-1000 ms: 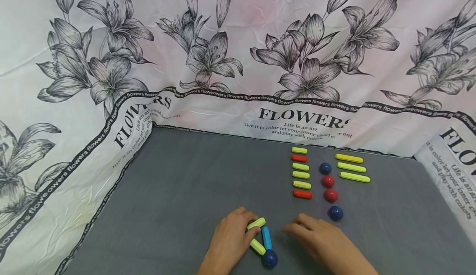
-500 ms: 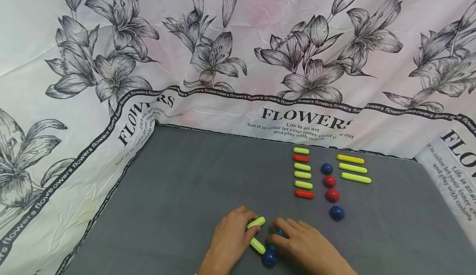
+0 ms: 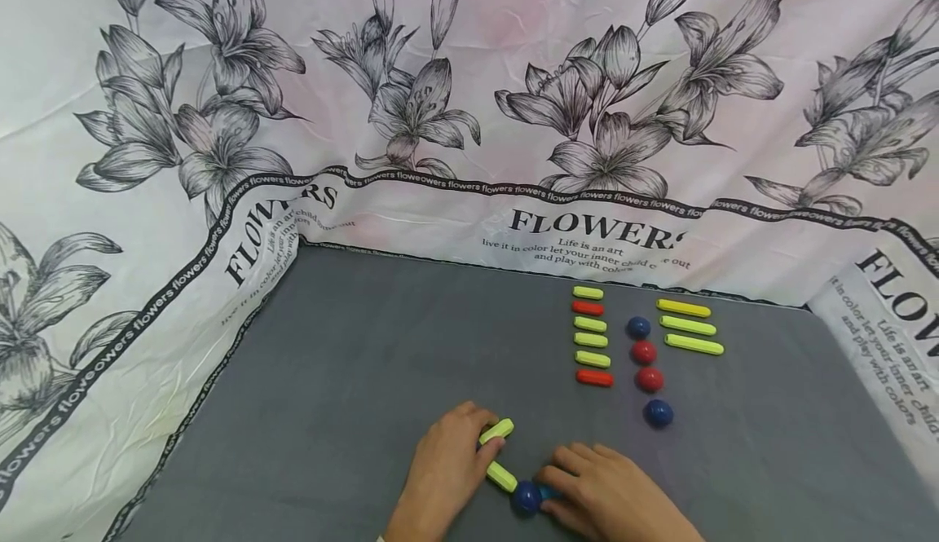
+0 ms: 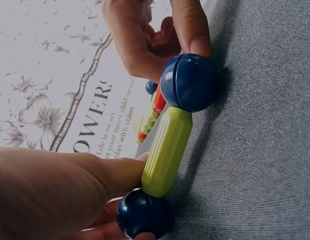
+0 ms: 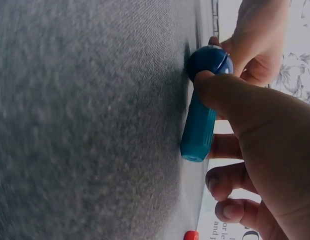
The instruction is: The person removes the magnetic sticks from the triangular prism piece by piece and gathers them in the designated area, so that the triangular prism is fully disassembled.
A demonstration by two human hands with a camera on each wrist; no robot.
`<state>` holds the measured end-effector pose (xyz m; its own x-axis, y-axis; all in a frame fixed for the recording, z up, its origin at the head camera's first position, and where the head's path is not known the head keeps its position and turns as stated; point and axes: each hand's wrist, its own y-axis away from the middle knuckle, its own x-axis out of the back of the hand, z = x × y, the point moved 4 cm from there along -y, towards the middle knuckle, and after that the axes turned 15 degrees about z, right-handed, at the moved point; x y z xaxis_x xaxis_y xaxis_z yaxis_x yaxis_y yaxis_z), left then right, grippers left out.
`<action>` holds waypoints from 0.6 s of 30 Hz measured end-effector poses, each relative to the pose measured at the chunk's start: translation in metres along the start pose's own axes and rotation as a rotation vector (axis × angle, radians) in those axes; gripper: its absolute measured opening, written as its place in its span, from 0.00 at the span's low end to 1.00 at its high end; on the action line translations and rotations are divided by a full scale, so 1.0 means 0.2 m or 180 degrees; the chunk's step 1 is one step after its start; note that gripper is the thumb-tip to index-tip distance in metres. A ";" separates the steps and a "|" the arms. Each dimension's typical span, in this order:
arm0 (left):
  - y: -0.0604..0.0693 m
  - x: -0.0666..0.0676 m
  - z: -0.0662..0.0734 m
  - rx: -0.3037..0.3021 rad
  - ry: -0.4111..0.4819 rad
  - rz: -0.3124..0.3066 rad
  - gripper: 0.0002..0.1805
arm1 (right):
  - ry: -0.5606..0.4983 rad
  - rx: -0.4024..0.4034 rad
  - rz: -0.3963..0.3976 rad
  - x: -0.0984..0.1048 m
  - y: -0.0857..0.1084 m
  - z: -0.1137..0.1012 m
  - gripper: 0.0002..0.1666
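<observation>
My left hand (image 3: 449, 464) holds a joined piece of short sticks and balls. In the left wrist view its fingers curl round a dark blue ball (image 4: 145, 212) at one end of a yellow-green stick (image 4: 167, 152). Another dark blue ball (image 3: 526, 497) sits at that stick's other end, near the cloth. A second yellow-green stick (image 3: 496, 431) sticks out past the left fingertips. My right hand (image 3: 612, 489) pinches a blue stick (image 5: 198, 132) beside that second ball, its thumb over the place where they meet. The fingers hide most of the stick in the head view.
Right of centre on the grey cloth (image 3: 367, 346) lie a column of short yellow-green and red sticks (image 3: 594, 378), a column of red and blue balls (image 3: 649, 379), and three longer yellow sticks (image 3: 693, 345). A flower-printed sheet (image 3: 411, 216) rises behind.
My right hand has come in from the right and taken hold of the blue stick. That stick pointed away from the ball and now lies to its right. The left hand keeps its grip.
</observation>
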<state>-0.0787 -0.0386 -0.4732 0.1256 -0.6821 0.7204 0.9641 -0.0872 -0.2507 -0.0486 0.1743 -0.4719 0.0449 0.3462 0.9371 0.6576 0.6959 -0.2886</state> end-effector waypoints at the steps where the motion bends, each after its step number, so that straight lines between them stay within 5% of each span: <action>1: 0.00 0.00 0.00 0.0006 -0.0005 -0.0001 0.09 | -0.0024 0.0005 0.0014 0.00 0.00 0.00 0.12; 18: 0.00 0.01 0.00 -0.0015 -0.0017 0.0043 0.10 | -0.0099 -0.0251 -0.0040 0.01 0.01 0.01 0.11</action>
<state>-0.0784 -0.0389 -0.4718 0.1399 -0.6792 0.7205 0.9612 -0.0815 -0.2634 -0.0489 0.1775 -0.4714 0.0137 0.3581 0.9336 0.7152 0.6490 -0.2595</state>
